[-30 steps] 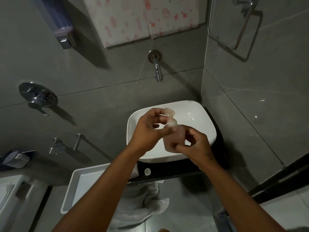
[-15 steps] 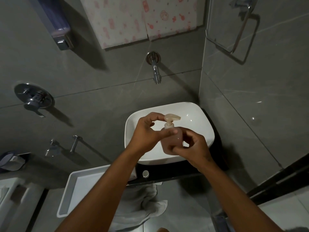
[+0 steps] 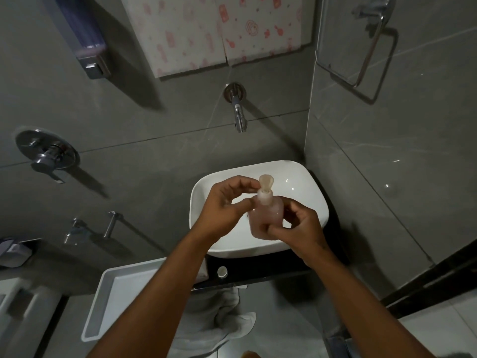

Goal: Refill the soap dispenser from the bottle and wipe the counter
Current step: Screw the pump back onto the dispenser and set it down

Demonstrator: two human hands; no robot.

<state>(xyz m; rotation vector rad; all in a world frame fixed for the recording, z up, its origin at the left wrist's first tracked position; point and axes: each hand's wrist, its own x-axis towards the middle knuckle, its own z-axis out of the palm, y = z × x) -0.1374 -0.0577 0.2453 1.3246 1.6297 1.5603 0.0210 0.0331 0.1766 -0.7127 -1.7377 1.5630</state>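
Pink-tinted, the soap dispenser (image 3: 265, 215) stands upright over the white basin (image 3: 304, 177), its body gripped by the right hand (image 3: 296, 228), while the left hand (image 3: 222, 210) pinches the pump collar (nearer the top, so likeliest to twist it).

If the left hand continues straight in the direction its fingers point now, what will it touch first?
The left hand points right, toward the soap dispenser held by the right hand. It would likely meet the pump neck first; its fingertips look nearly touching already.

Dim bathroom, hard shadows cast right of fixtures, glare on basin (image 3: 304, 174), wide-angle edge bending
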